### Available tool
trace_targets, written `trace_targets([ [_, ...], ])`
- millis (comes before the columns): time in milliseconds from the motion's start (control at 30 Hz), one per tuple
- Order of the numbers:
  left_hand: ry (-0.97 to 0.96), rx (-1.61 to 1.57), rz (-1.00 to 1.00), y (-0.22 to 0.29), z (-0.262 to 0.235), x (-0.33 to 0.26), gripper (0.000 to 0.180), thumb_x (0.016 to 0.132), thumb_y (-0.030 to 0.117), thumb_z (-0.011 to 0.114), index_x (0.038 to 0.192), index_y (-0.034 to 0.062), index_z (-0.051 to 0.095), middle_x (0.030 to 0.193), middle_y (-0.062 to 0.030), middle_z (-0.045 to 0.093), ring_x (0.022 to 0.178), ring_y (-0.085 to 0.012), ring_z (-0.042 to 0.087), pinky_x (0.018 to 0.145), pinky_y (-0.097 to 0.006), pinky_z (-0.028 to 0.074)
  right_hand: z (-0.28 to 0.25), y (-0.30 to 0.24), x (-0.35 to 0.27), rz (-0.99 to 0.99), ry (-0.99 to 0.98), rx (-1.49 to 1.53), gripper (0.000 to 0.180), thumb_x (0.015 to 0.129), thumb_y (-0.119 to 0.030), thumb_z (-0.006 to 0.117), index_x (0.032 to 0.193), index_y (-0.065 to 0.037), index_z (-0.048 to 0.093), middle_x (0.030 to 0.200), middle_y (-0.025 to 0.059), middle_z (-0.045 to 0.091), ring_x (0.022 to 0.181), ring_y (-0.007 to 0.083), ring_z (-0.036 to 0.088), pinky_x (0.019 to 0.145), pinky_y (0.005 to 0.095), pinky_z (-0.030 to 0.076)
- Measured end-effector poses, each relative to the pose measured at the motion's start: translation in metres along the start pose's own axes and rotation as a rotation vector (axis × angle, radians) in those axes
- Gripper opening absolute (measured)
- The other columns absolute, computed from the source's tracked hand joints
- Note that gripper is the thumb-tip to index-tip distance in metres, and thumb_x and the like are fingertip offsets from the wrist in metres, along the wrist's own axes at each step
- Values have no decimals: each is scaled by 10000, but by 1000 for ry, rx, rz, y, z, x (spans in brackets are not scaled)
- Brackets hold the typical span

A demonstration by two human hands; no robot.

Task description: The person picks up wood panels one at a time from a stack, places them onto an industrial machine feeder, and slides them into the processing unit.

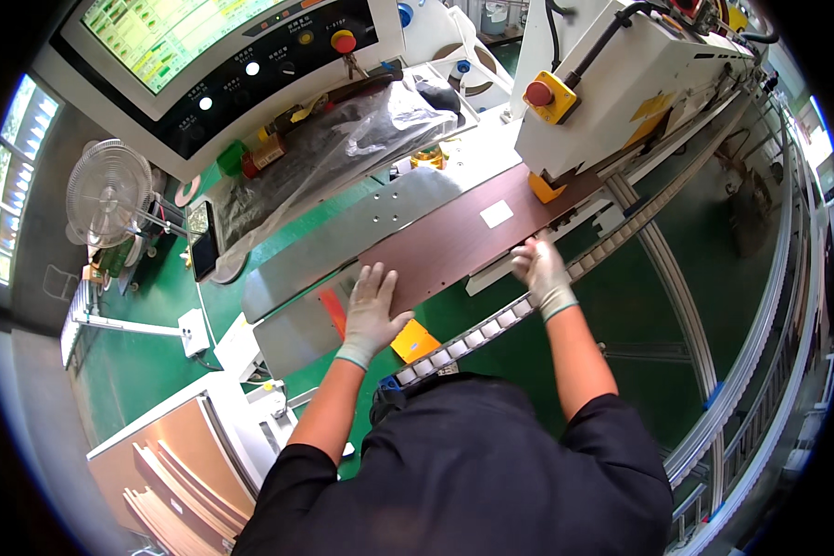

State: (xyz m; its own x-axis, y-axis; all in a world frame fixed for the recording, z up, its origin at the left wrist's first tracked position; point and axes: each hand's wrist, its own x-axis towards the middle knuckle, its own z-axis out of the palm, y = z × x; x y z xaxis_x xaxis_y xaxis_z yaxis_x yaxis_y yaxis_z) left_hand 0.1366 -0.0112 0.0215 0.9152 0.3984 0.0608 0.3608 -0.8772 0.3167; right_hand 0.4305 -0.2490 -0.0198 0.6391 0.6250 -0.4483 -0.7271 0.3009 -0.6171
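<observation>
A long brown wood-grain board (pixel 445 243) lies on the metal machine table, a white label (pixel 496 214) on its top. Its far right end sits beneath the machine head. My left hand (pixel 372 310), in a pale glove, rests flat at the board's near left end, fingers stretched out. At the board's front edge is my right hand (pixel 544 271), also gloved, its fingers bent and closed against that edge. Whether its thumb is under the board is hidden.
A white roller rail (pixel 463 345) runs along the front of the machine. Behind the table (pixel 329 243), clear plastic sheeting (pixel 389 116) covers a dark surface. A control panel (pixel 250 69) stands at back left, a fan (pixel 109 193) at far left. Brown strips (pixel 181 491) lie at lower left.
</observation>
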Motion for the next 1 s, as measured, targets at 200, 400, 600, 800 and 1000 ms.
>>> trace_targets([
  [200, 6, 166, -37, -44, -14, -47, 809, 748, 397, 779, 1442, 128, 464, 1532, -115, 405, 1441, -352, 337, 1182, -489, 289, 105, 68, -85, 305, -29, -295, 302, 1035, -368, 513, 1155, -96, 461, 982, 126, 667, 681, 164, 618, 621, 321, 540],
  [400, 53, 201, -115, -37, -16, -46, 797, 730, 383, 788, 1419, 129, 478, 1486, -96, 447, 1397, -335, 390, 1144, -496, 324, 94, 51, -46, 137, 20, -476, 461, 987, -337, 608, 1206, 36, 449, 1184, 271, 638, 946, 299, 689, 796, 402, 591],
  [600, 74, 226, -102, -37, -12, -45, 801, 730, 378, 777, 1426, 136, 466, 1460, -76, 454, 1391, -313, 394, 1152, -482, 329, 71, 2, -21, 136, 204, -523, 421, 975, -362, 612, 1182, -12, 500, 1032, 180, 648, 855, 262, 677, 747, 404, 587],
  [800, 59, 262, -100, -39, -9, -47, 801, 737, 378, 774, 1433, 140, 457, 1471, -73, 449, 1400, -309, 385, 1158, -478, 319, 37, -10, 2, -181, 336, -533, 209, 995, -273, 564, 1046, -87, 482, 850, 51, 598, 709, 170, 646, 624, 315, 551],
  [1000, 73, 184, -77, -43, -17, -49, 758, 770, 375, 752, 1425, 127, 463, 1491, -92, 439, 1413, -319, 375, 1166, -482, 305, 64, 61, -10, -419, 414, -305, 705, 1009, -104, 493, 1601, -82, 110, 1173, 95, 575, 895, 150, 605, 828, 308, 512],
])
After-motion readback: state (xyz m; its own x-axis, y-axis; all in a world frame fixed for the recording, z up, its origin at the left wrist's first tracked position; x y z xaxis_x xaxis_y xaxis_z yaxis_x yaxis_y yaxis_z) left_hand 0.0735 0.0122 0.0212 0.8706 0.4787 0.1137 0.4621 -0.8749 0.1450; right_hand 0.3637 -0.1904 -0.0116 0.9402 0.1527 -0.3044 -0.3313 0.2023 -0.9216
